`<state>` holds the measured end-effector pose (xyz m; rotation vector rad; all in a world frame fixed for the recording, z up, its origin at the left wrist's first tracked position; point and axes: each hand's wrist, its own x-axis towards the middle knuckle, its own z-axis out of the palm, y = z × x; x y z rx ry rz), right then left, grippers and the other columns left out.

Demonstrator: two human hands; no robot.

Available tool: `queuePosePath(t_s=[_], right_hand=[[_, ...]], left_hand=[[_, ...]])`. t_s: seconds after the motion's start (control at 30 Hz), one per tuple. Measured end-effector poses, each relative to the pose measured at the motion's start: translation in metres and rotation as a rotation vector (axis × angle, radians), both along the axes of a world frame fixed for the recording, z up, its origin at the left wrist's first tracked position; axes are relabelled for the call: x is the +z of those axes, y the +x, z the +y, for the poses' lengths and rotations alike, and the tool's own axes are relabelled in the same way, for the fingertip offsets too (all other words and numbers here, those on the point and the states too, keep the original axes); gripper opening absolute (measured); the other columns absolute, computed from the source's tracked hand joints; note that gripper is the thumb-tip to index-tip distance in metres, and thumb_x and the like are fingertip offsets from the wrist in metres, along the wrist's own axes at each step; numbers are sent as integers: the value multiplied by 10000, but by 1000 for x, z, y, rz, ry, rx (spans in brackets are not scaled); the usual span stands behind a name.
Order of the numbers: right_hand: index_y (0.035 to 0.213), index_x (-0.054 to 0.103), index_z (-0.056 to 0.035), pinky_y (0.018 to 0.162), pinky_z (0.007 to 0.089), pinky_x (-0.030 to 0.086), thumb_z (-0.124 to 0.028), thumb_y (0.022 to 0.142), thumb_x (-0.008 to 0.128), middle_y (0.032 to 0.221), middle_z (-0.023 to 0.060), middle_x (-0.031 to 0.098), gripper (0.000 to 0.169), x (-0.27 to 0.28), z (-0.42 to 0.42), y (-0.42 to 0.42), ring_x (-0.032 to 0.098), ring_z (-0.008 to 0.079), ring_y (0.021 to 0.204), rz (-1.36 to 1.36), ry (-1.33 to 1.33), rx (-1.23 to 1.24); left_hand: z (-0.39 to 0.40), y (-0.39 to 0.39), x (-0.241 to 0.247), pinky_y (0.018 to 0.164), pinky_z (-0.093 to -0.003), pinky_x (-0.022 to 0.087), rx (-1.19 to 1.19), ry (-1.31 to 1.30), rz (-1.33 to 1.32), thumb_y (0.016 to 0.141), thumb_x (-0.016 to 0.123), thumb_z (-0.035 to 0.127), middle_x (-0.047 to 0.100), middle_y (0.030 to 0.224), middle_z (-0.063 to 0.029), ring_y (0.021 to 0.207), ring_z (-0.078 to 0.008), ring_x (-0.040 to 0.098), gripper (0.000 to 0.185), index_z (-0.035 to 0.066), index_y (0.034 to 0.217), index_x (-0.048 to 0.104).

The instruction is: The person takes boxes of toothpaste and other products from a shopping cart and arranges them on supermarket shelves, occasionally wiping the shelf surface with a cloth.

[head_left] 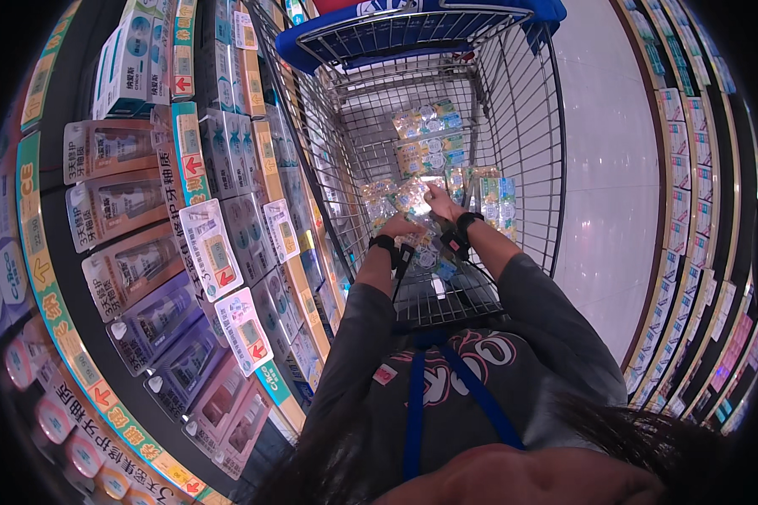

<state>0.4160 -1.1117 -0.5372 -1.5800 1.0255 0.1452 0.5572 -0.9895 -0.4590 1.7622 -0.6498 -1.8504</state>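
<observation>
Inside a wire shopping cart [559, 126], my right hand [441, 201] grips the edge of a shiny plastic-wrapped pack [410, 194], thumb on top. Just below the pack's near side is my left hand [401, 226]; its fingers are partly hidden, and whether it holds the pack I cannot tell. Two similar yellow-and-blue packs, one [428, 120] beyond the other [429, 155], lie on the cart floor farther from me. Another pack [498, 199] rests right of my right hand. Below my hands a further wrapped pack [428, 257] shows between my wrists.
Shelves of boxed toothpaste [126, 69] and blister-packed tubes [123, 202] run close along the cart's left side, with price tags [211, 249] jutting out. A blue plastic bar [417, 28] crosses the cart's far end. Right of the cart, pale tiled floor [597, 208] leads to another stocked shelf [676, 145].
</observation>
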Motion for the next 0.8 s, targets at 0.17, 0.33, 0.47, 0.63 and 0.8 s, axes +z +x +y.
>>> queuePosePath(t_s=[0.17, 0.33, 0.47, 0.63, 0.8], right_hand=[[1273, 359, 58, 935, 380, 381, -320, 836, 446, 1219, 271, 473, 584, 36, -9, 2, 470, 382, 1121, 204, 73, 11], [1303, 253, 120, 988, 377, 325, -632, 799, 431, 1282, 304, 380, 922, 55, -11, -21, 398, 355, 1200, 164, 170, 74], [1361, 137, 94, 1074, 370, 197, -746, 736, 400, 1411, 259, 206, 1080, 43, -6, -35, 207, 338, 1323, 149, 296, -16], [1384, 115, 44, 1079, 389, 197, -742, 641, 542, 1432, 233, 168, 1163, 73, -3, -26, 176, 335, 1333, 208, 289, 94], [1403, 125, -18, 1076, 435, 196, -645, 624, 637, 1435, 227, 166, 1123, 51, 1, -20, 152, 345, 1339, 302, 294, 24]], left_hand=[[-21, 7, 46, 732, -308, 475, -22, 3, -214, 536, 810, 371, 653, 927, -115, 845, -191, 623, 615, -4, 985, 618], [-35, 9, 7, 794, -356, 459, -95, -59, -537, 551, 772, 470, 616, 1028, -175, 944, -281, 602, 756, -22, 1084, 560], [-64, 15, 20, 813, -380, 448, -164, -315, -689, 607, 732, 455, 609, 992, -164, 918, -323, 580, 674, 23, 1098, 565], [-75, 19, -17, 846, -461, 404, -181, -293, -855, 644, 683, 514, 549, 1111, -141, 1013, -315, 532, 713, 91, 1188, 501], [-72, 5, 7, 963, -585, 242, -113, 1, -921, 612, 698, 566, 296, 1348, -227, 1246, -391, 298, 983, 71, 1348, 273]])
